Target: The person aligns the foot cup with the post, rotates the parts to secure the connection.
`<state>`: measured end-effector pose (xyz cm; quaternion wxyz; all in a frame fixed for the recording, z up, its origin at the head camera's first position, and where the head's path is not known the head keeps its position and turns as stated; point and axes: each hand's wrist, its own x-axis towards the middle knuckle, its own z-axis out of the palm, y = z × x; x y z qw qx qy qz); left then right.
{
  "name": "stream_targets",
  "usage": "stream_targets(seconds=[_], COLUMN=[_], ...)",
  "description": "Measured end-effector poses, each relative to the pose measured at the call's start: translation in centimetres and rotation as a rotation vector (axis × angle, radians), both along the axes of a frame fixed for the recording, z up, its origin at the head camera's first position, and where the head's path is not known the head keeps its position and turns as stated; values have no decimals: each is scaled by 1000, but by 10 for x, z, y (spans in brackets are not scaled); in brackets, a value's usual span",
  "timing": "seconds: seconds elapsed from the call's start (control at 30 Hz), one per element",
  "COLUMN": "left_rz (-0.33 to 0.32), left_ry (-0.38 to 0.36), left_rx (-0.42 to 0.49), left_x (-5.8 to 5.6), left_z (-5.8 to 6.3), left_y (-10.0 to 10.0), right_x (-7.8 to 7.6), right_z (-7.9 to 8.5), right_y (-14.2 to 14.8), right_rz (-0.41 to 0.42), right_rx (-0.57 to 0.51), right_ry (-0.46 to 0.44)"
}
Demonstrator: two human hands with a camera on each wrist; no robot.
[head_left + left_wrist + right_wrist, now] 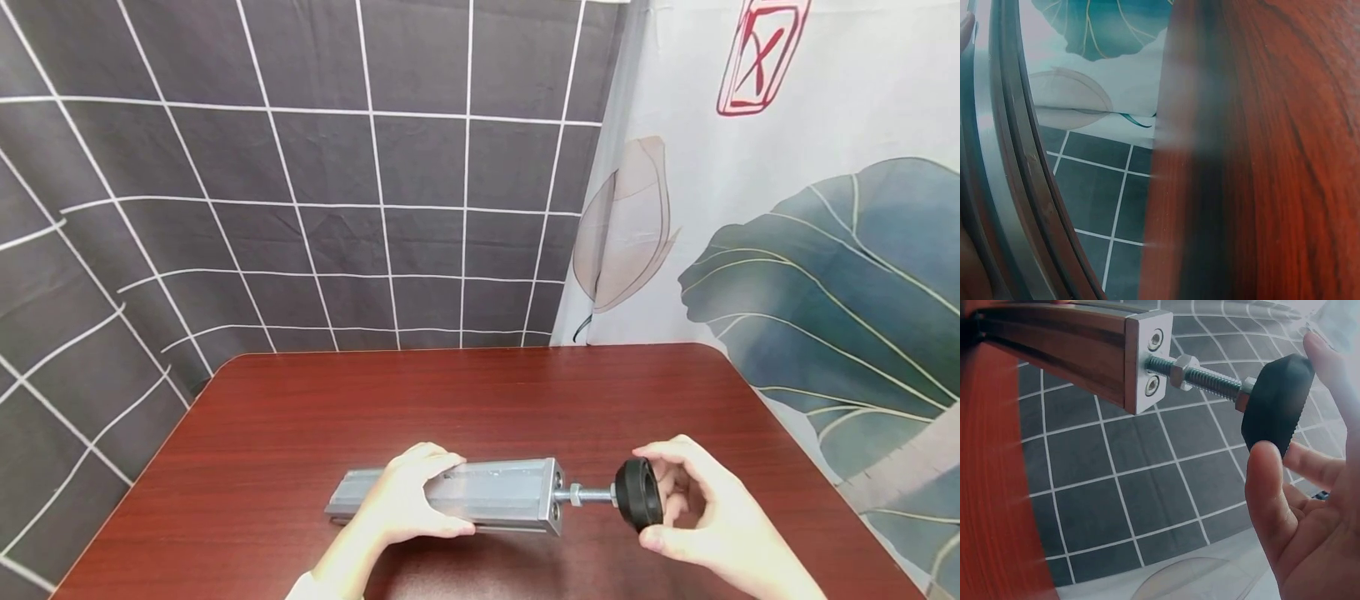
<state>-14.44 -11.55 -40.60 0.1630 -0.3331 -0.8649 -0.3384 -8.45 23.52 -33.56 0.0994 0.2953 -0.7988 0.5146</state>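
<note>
A silver aluminium profile (495,492) lies lengthwise near the table's front, and my left hand (412,496) grips it around the middle, thumb on the near side and fingers over the far side. From its right end plate (1147,362), fastened with two socket screws, sticks a threaded rod (1210,382) carrying a hex nut (1183,371). At the rod's outer end sits a black levelling foot (637,494). My right hand (705,512) pinches the foot's rim between thumb and fingers. In the left wrist view the profile (1004,125) runs down the left side.
The red-brown wooden table (465,392) has rounded far corners. Behind it hangs a dark grey curtain (420,158) with white grid lines. A white curtain (690,208) with leaf and flower prints hangs on the right.
</note>
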Motion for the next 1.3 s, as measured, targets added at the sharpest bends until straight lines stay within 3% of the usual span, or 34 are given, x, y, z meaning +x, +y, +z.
stream_targets(seconds=[0.1, 0.3, 0.37, 0.5, 0.83, 0.9, 1.07, 1.13, 1.3], left_rz=[-8, -28, -30, -16, 1, -4, -16, -19, -8], left_ry=[2, 22, 30, 36, 3, 3, 12, 18, 17], left_rx=[-3, 11, 17, 10, -16, -13, 1, 7, 5], left_x=[-1, -4, -5, -4, -2, -2, -4, -4, -4], left_z=[0, 0, 0, 1, 0, 0, -1, -1, -1], left_y=[0, 0, 0, 0, 2, 1, 0, -1, -1], right_x=[1, 0, 1, 5, 2, 2, 4, 4, 4], right_z=[2, 8, 9, 11, 4, 5, 9, 10, 9], right_y=[0, 5, 6, 4, -4, -4, 2, 4, 4], right_rz=[56, 348, 340, 199, -110, -85, 154, 216, 223], right_rx=[-31, -91, -40, 37, 103, 88, 21, 26, 54], right_ry=[-18, -62, -50, -35, 48, 8, -99, -93, -51])
